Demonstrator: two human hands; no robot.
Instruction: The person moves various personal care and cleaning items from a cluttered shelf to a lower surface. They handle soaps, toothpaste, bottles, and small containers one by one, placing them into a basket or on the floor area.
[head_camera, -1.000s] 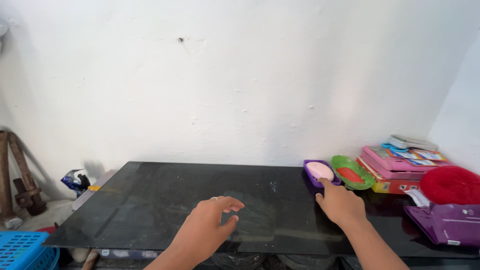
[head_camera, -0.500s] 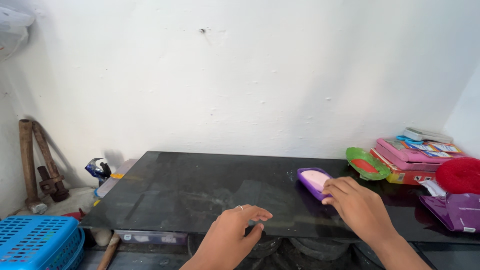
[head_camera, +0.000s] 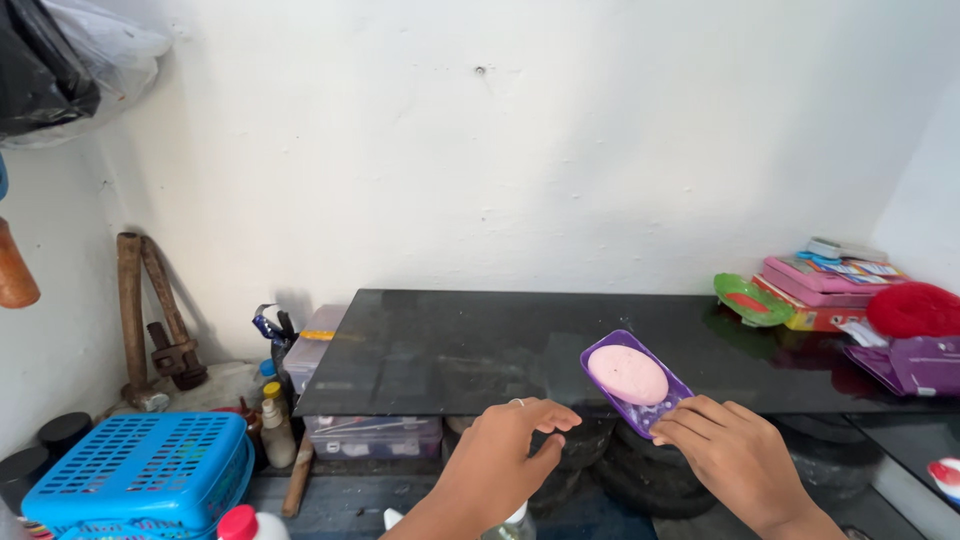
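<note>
Now the right hand (head_camera: 740, 455) pinches the near edge of the purple dish (head_camera: 636, 383) holding pink soap (head_camera: 627, 374), at the desk's (head_camera: 450, 350) front edge. At nine o'clock, the left hand (head_camera: 505, 460) hovers loosely spread, empty. Sliding the dish likely needs a steady, level grip.

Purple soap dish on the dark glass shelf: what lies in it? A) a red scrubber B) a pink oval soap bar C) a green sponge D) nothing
B: a pink oval soap bar lies in the purple soap dish, whose near edge the right hand touches.
</note>
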